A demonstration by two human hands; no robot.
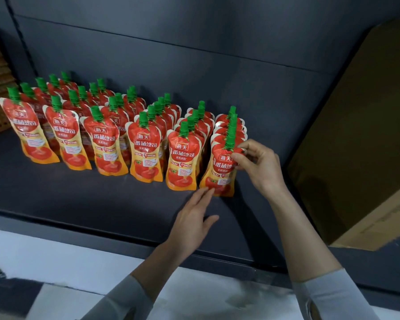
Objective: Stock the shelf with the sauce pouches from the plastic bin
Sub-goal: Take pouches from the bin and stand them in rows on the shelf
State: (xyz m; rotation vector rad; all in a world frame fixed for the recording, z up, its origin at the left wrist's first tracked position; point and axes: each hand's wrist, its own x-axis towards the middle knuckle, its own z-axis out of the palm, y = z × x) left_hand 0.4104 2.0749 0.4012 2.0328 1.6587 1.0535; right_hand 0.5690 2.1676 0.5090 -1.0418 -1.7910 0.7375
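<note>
The right hand (259, 167) pinches the shoulder of the front pouch (221, 174), at the 3 o'clock end of 6 rows (146, 146) on the shelf (79, 197). The left hand (194, 218), fingers straight, touches its base. Let go off-balance, the soft pouch could topple toward 6 o'clock.

The left hand (194, 218) reaches toward one o'clock, fingers straight. The right hand (259, 167), at its two o'clock, pinches a pouch (219, 174) with curled fingers.
</note>
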